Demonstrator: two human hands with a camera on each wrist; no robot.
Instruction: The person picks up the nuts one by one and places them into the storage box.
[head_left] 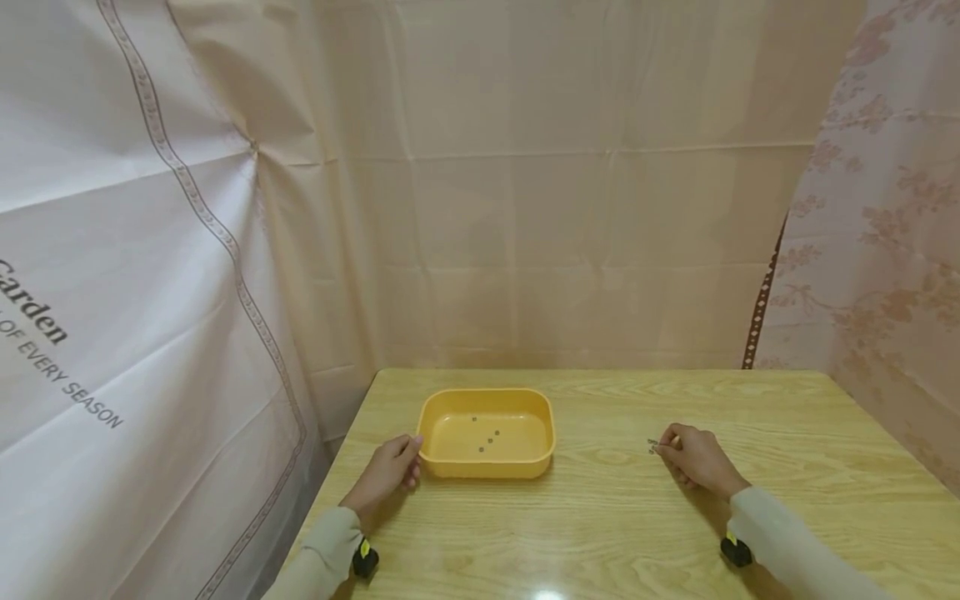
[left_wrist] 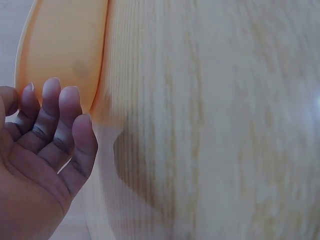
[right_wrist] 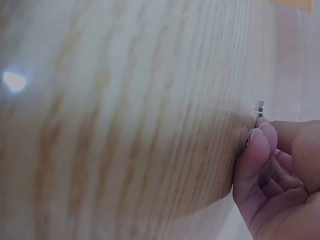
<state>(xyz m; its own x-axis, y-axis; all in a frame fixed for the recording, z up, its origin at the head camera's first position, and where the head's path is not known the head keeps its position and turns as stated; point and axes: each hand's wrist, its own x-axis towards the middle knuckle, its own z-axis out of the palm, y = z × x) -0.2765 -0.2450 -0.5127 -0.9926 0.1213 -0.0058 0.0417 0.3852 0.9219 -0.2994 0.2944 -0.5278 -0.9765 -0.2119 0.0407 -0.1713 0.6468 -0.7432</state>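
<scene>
My left hand (head_left: 392, 467) grips the left end of a yellow plastic tray (head_left: 480, 471), thumb at the rim. In the left wrist view its other fingers (left_wrist: 84, 142) curl loosely by the tray's outer wall. Several small grey metal pieces, nut-like in shape, lie scattered on the tray floor; one metal piece (head_left: 491, 441) is near the middle. To the right, my right hand (head_left: 697, 458) is low over the table, thumb and fingertips together at a little group of similar metal pieces (right_wrist: 260, 106). It seems to pinch one, mostly hidden by the fingertips.
Both hands work over a light wood-grain table (head_left: 600, 533). A beige cloth (head_left: 570, 208) hangs behind its far edge. Printed cloth (head_left: 150, 292) hangs at the left, and floral cloth (head_left: 892, 275) at the right. Dark devices are strapped to both wrists.
</scene>
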